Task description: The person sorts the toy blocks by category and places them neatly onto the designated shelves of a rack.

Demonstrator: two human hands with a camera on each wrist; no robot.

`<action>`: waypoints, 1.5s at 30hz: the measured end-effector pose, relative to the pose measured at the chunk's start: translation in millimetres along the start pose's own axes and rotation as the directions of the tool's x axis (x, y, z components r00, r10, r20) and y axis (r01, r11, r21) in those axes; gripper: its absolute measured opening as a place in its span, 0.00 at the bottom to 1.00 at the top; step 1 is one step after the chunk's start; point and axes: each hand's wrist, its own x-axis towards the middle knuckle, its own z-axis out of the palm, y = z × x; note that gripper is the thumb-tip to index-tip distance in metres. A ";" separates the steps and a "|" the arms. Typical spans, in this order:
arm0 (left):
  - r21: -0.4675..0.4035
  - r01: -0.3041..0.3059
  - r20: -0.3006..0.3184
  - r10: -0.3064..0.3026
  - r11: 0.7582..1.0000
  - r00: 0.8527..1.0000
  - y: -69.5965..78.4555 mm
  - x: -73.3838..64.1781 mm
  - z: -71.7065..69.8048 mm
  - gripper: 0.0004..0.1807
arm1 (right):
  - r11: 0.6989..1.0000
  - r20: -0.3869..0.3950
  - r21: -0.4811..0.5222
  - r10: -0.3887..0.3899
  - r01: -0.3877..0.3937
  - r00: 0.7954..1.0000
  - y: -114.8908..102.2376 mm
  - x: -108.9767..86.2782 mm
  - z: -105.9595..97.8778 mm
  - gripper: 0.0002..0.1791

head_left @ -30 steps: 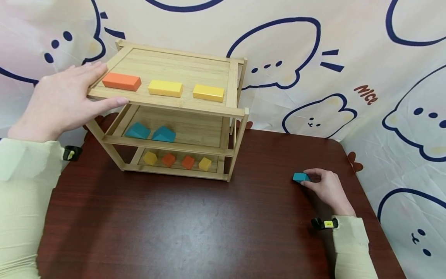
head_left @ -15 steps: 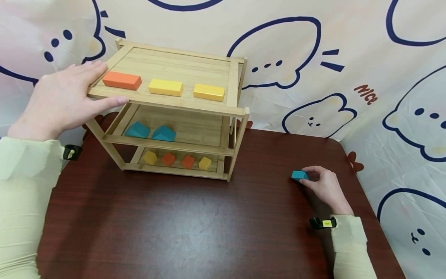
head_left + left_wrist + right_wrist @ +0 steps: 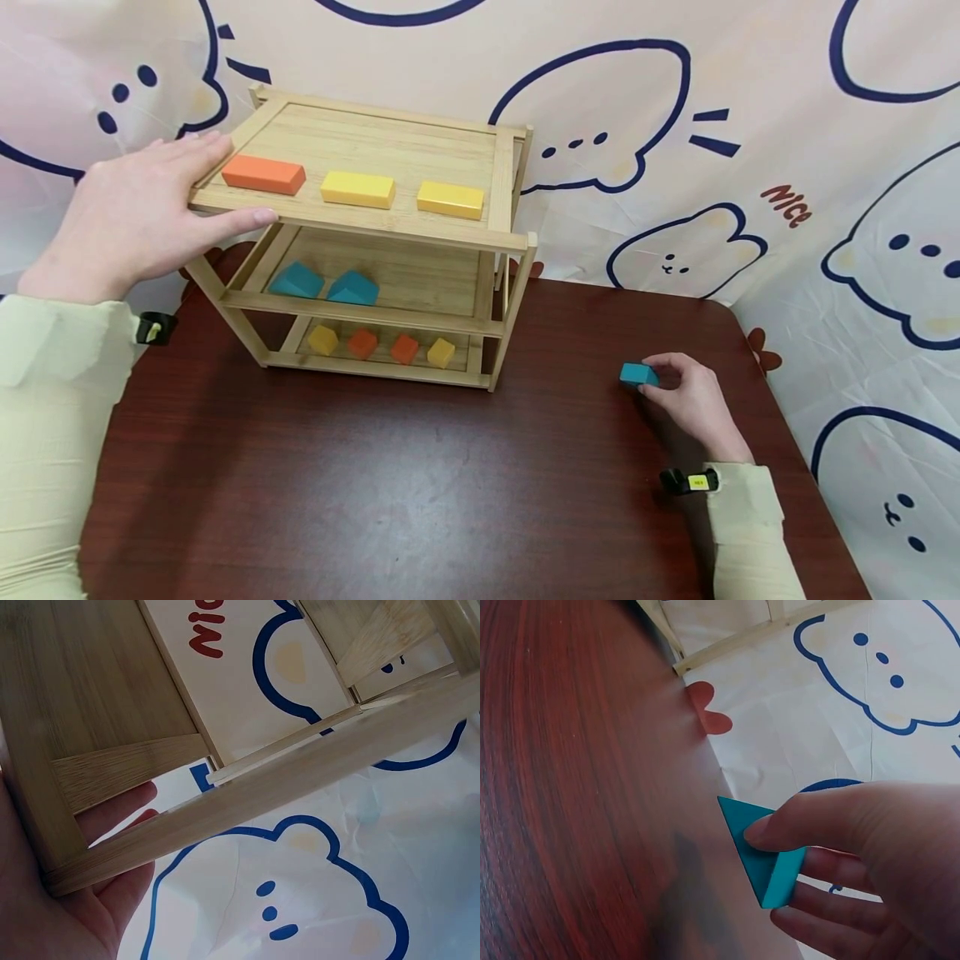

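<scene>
My right hand (image 3: 693, 404) pinches a teal triangular block (image 3: 638, 374) between thumb and fingers, close over the table at the right. In the right wrist view the thumb presses one flat triangular face of the block (image 3: 761, 851), and the fingers are behind it. My left hand (image 3: 138, 212) rests on the top left corner of a three-tier wooden shelf (image 3: 390, 133), fingers straight and thumb along the front edge. In the left wrist view, fingers (image 3: 124, 814) show beside the shelf's wooden frame (image 3: 247, 791).
An orange block (image 3: 263, 174) and two yellow blocks, including the left one (image 3: 357, 190), line the top tier. Two teal blocks, such as this left one (image 3: 297, 280), sit on the middle tier. Several small yellow and orange blocks (image 3: 363, 343) sit below. A printed cloth (image 3: 795, 125) surrounds the dark table (image 3: 420, 483).
My right hand has shifted slightly left and away from me with the teal triangular block. The left hand stays on the shelf corner.
</scene>
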 end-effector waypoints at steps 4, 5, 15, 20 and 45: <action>0.002 0.003 0.001 -0.003 1.000 1.000 0.5 -0.2 0.0 0.50 | 1.000 -0.022 0.001 -0.020 0.020 1.000 -3.6 1.0 0.9 0.21; 0.004 0.006 0.004 -0.006 1.000 1.000 0.7 -0.2 0.1 0.50 | 1.000 -0.028 0.001 -0.028 0.028 0.999 -4.3 1.2 1.4 0.21; 0.002 0.002 -0.002 -0.002 1.000 1.000 0.4 -0.4 0.2 0.50 | 0.996 -0.067 0.001 -0.092 0.092 0.994 -13.3 3.5 6.0 0.21; 0.000 0.012 0.007 -0.012 1.000 1.000 0.8 -0.7 0.3 0.50 | 0.992 -0.081 0.004 -0.125 0.126 0.989 -18.5 4.3 7.1 0.21; -0.005 -0.011 -0.013 0.011 1.000 1.000 0.8 -0.3 -0.6 0.50 | 0.983 -0.089 0.041 -0.173 0.177 0.981 -37.6 7.1 13.1 0.22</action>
